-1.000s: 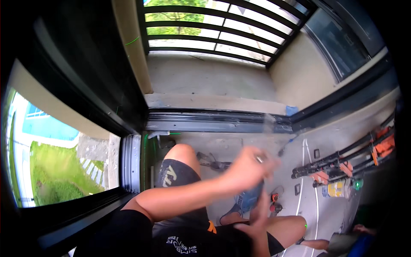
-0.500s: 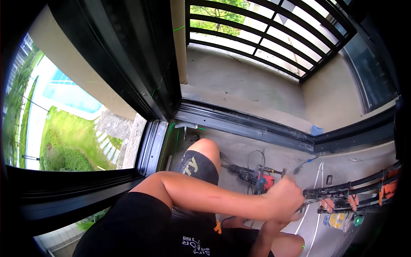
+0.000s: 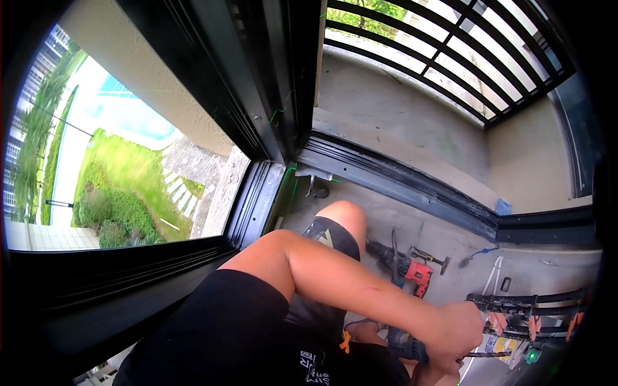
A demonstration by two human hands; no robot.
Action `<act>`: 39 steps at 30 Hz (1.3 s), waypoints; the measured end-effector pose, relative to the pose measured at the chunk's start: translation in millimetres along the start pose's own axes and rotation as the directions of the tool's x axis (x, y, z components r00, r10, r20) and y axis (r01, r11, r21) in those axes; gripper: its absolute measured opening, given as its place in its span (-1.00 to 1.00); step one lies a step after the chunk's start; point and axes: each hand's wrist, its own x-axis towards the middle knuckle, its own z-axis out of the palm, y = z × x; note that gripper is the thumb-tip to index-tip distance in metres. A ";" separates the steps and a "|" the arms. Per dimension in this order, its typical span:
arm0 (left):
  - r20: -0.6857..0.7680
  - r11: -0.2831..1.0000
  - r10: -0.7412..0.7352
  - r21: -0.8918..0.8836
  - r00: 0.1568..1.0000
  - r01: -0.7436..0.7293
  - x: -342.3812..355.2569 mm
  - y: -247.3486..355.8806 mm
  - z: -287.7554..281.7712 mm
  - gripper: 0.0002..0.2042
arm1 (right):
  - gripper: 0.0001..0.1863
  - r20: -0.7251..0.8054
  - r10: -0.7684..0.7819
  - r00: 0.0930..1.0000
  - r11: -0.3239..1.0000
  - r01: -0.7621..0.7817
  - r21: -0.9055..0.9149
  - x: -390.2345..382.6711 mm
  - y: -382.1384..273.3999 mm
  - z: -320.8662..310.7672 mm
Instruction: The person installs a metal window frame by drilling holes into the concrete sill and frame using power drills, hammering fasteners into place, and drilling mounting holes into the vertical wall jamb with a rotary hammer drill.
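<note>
At the near right, my view has both hands together on a drill, dark-bodied, held low over the lap. Its bit points right, clear of the fingers. Left hand: comes across from the left, fingers curled closed over the drill's front end; I cannot tell whether they grip chuck or bit. Right hand: beneath the left, mostly covered; how far it is closed, and on what, I cannot tell.

Left knee is bent up, left of the tools. On the floor just beyond the forearm, I note a red power tool and, close to its far right, a hammer. A blue cord lies farther right.

At right, black poles with orange clamps; a yellow-and-white can near them, a green light beside it.

Far side: a dark track, a blue scrap at its right end, a railing beyond. Left: a window onto grass and a pool.
</note>
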 end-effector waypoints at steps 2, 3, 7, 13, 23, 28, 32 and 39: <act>0.027 0.995 0.084 -0.048 0.996 -0.083 -1.8 -6.1 1.6 -0.73 | -0.46 0.004 0.011 1.000 0.999 -0.011 -0.034 -13.8 6.7 6.7; 0.053 0.995 0.064 -0.082 0.997 -0.059 -3.1 -10.0 3.5 -0.71 | -0.47 0.007 0.017 1.000 0.999 -0.017 -0.039 -16.3 8.2 12.0; 0.079 0.993 0.056 -0.111 0.995 -0.047 -13.7 -23.6 17.0 -0.67 | -0.49 0.042 0.054 0.998 0.998 -0.053 -0.022 -14.1 1.2 13.7; -0.040 0.868 -0.354 -0.385 0.934 0.313 -22.8 -29.9 7.8 -0.41 | -0.52 0.188 0.234 0.954 0.970 -0.243 0.025 45.8 -31.7 -46.3; -0.117 0.101 -0.694 -0.993 0.711 -0.065 -40.0 -24.5 42.9 -0.30 | -0.29 0.517 -0.027 0.855 0.985 0.110 -0.130 148.5 -124.1 -35.9; 0.159 -0.236 -0.891 -0.962 0.424 -0.134 -32.7 -49.5 -26.5 -0.21 | -0.15 0.537 0.132 0.833 0.970 -0.219 0.102 78.2 -61.5 -10.9; 0.305 -0.369 -0.888 -0.919 0.344 -0.138 -38.5 -79.6 -66.8 -0.15 | -0.60 0.561 0.196 0.804 0.962 -0.269 0.049 112.9 -106.8 51.5; -0.016 -0.119 -0.936 -0.926 0.352 -0.359 -73.7 -155.6 -112.6 -0.29 | -0.77 0.714 -0.009 0.700 1.000 0.012 0.000 170.1 -110.2 155.0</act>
